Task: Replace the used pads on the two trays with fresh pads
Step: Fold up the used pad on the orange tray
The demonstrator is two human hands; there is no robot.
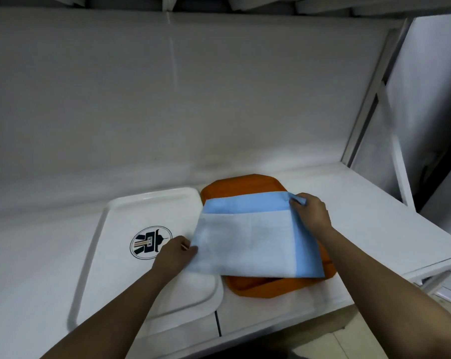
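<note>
A blue and white pad [250,239] lies spread over an orange tray [242,186] on the white counter. Its left edge hangs past the tray's side. My left hand [174,253] pinches the pad's near-left corner. My right hand [311,211] grips its far-right corner, where the blue edge is folded up. To the left lies a white tray [110,255] with a round black logo [150,242] in its middle and no pad on it.
The white counter [369,229] ends at a front edge near my arms and at a right edge by a white metal frame [390,141]. A white wall panel rises just behind both trays. Tiled floor shows at the lower right.
</note>
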